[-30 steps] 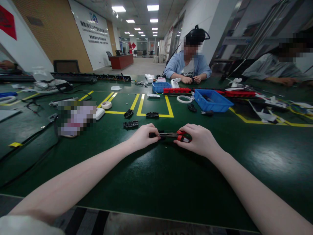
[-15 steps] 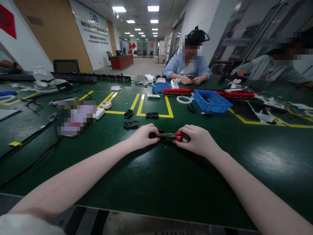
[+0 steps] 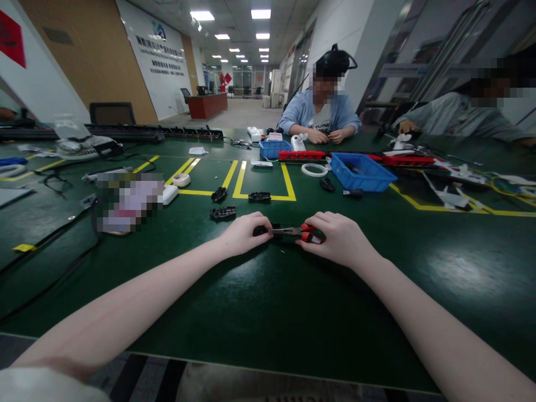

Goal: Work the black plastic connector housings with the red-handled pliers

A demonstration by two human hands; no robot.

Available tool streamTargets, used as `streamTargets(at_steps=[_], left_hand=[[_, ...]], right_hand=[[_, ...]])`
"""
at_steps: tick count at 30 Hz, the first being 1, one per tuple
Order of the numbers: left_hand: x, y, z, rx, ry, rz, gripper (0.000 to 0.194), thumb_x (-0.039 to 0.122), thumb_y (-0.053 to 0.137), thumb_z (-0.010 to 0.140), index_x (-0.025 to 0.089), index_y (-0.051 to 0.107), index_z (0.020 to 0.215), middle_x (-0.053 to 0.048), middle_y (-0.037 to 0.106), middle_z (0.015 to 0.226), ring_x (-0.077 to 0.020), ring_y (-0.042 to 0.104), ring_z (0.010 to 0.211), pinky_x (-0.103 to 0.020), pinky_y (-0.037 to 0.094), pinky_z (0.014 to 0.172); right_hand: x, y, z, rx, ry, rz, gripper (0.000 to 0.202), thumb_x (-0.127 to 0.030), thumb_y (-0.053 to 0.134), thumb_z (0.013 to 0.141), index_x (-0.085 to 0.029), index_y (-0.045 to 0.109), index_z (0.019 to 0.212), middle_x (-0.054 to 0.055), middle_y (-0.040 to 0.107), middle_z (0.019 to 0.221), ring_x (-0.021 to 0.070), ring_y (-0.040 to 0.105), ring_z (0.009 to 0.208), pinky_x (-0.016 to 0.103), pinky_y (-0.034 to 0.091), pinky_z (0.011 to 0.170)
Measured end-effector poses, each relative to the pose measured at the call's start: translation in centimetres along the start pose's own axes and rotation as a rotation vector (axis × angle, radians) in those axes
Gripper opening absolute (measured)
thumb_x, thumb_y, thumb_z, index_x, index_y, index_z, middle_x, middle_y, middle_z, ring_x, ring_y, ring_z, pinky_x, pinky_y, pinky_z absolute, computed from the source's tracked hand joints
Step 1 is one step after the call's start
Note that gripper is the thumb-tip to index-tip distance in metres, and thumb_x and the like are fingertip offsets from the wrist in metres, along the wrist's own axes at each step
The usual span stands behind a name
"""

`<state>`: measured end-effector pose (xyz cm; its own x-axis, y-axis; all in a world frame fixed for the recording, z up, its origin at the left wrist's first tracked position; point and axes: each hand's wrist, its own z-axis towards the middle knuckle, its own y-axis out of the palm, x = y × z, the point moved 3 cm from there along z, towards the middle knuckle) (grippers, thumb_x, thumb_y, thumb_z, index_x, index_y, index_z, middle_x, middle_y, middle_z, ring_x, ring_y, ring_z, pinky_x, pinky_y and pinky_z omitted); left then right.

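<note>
My left hand (image 3: 243, 233) rests on the green table (image 3: 268, 301) and pinches a small black part (image 3: 260, 230) between its fingers. My right hand (image 3: 337, 237) grips the red handles of needle-nose pliers (image 3: 295, 231). The pliers' thin metal jaws point left and meet the black part. Three more black plastic parts (image 3: 223, 212) (image 3: 219, 194) (image 3: 259, 196) lie just beyond my hands, near the yellow floor-tape lines.
A blue bin (image 3: 363, 171) and a white tape ring (image 3: 315, 170) sit to the far right of centre. A blurred item (image 3: 128, 201) and cables lie at the left. Two other people sit across the table, their hands near a red strip (image 3: 302, 155).
Both hands stay almost still on the pliers and the part. The person at the far right has shifted an arm.
</note>
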<state>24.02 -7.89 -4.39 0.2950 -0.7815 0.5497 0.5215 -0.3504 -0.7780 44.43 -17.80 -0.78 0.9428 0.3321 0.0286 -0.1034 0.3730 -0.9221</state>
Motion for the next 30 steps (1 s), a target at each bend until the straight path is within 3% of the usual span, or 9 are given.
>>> streamTargets(at_steps=[9, 30], left_hand=[[0.36, -0.01, -0.03, 0.013, 0.000, 0.028, 0.008, 0.026, 0.060, 0.089, 0.019, 0.064, 0.089, -0.003, 0.062, 0.097, -0.0198, 0.063, 0.086, -0.032, 0.050, 0.077], [0.29, -0.08, -0.12, 0.004, 0.037, -0.057, 0.008, 0.025, 0.068, 0.084, 0.018, 0.066, 0.089, -0.004, 0.062, 0.100, -0.0196, 0.064, 0.090, -0.035, 0.051, 0.085]], right_hand=[[-0.01, 0.09, 0.02, 0.011, -0.003, -0.010, 0.029, -0.046, 0.064, 0.082, -0.019, 0.066, 0.092, 0.008, 0.069, 0.090, 0.0230, 0.062, 0.077, 0.034, 0.045, 0.065], [0.46, 0.13, -0.07, 0.008, -0.019, -0.030, 0.030, -0.046, 0.064, 0.082, -0.018, 0.064, 0.092, 0.008, 0.068, 0.090, 0.0227, 0.061, 0.078, 0.034, 0.045, 0.067]])
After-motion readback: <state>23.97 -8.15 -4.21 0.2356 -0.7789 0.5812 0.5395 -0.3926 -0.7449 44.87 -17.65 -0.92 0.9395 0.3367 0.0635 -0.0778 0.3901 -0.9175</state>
